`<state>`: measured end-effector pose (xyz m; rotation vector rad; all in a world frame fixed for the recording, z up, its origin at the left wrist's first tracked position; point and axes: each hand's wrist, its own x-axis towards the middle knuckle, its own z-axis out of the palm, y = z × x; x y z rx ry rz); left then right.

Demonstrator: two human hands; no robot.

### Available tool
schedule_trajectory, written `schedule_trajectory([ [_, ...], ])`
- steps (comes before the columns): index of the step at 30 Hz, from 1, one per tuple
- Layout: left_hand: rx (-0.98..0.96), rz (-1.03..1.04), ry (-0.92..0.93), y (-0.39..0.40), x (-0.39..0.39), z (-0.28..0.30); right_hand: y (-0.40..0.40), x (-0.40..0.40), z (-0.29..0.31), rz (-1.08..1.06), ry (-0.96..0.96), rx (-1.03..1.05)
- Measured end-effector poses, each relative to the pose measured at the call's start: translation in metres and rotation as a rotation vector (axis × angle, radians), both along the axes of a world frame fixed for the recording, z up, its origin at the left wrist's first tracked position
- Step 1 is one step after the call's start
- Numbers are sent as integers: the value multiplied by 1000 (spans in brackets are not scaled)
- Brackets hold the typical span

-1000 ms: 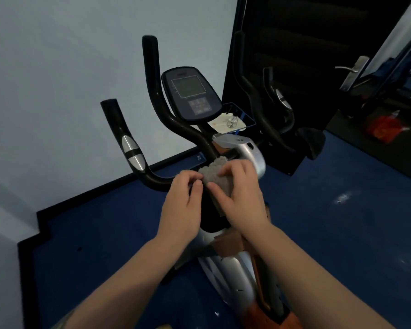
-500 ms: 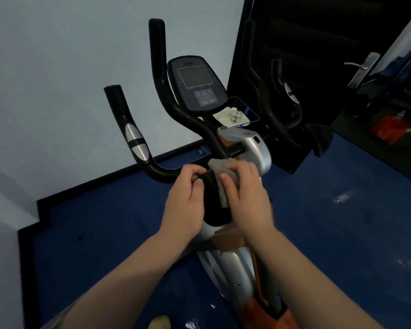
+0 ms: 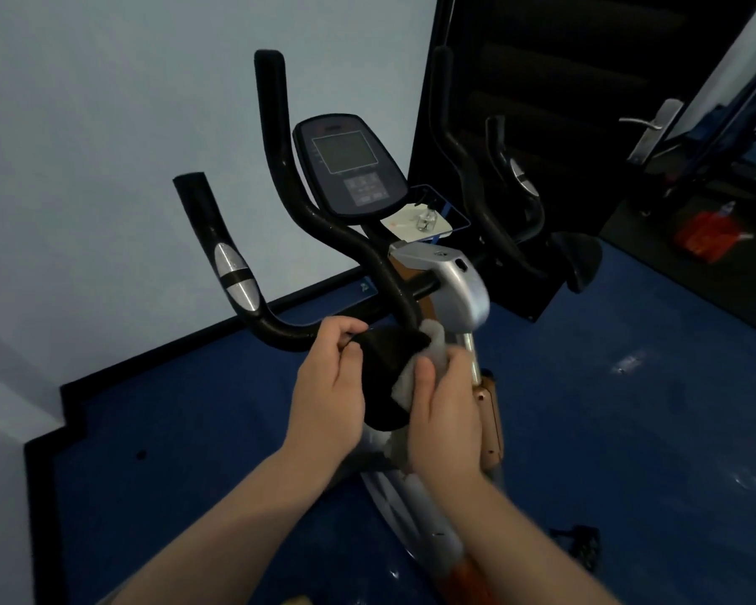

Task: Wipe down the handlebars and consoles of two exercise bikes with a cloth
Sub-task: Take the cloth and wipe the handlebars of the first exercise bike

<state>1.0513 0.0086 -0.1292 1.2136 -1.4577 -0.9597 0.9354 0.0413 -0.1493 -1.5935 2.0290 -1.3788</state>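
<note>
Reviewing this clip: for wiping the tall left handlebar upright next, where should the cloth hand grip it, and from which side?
Probably wrap the cloth around the upright's straight upper stretch, coming from the near side. The console crowds its far-right side, and the round bar suits an encircling grip.

This looks like a small exercise room, perhaps a home gym or a corner of a fitness club; which of the two cannot be told. An upright exercise bike [image 3: 446, 290] with black curved handlebars [image 3: 276, 176] and a console [image 3: 350, 165] bearing a screen and buttons stands on a dark blue floor [image 3: 607, 408]. It sits close to a plain pale wall [image 3: 105, 124] with a black skirting board [image 3: 184, 347]. At the right, a dark door [image 3: 542, 80] with a metal lever handle [image 3: 649, 124] stands open onto a dim space.
</note>
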Motion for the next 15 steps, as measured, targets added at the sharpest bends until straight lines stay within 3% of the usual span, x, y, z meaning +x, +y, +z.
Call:
schedule_trajectory([
  [3,-5,21,15,-1,-2,0,-24,-11,20,74,119,2],
  [7,19,63,76,3,-4,-2,6,-6,4,47,-49,-8],
  [10,58,38,93,2,2,-1,10,-24,13,59,36,-30],
  [12,61,12,128,3,5,-2,-5,-31,35,143,176,-126],
  [15,14,18,223,13,8,-4,-21,-13,50,266,597,-115],
])
